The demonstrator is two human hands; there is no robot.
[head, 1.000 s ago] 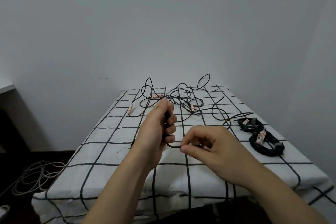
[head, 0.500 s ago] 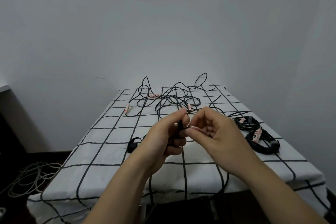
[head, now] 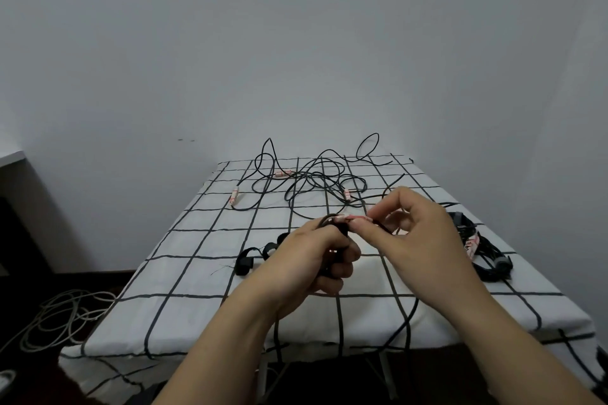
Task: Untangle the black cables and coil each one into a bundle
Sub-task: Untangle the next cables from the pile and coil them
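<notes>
Checked tablecloth (head: 197, 273), left hand (head: 309, 260) gripping black cable (head: 343, 230), right hand (head: 424, 240), fingers (head: 391, 204) pinching tag (head: 353, 217)

Head-worn view, forward and down

Desk cloth (head: 204, 273): white woven fabric, matt, soft creases, printed black grid. Loose cables (head: 316, 181): black plastic sheath, smooth, faint sheen. Cable (head: 329, 220) gripped in my left hand (head: 316, 260): same smooth black sheath. Label (head: 355, 218) pinched by my right hand (head: 418, 240): pink-white, paper or tape, can't tell which. Bundles (head: 487, 260): black sheath, slightly glossy. Straps (head: 245, 265): black, matt, fabric-like. Wall (head: 296, 43): smooth matt paint. Floor cord (head: 62, 316): pale grey plastic, dull.
</notes>
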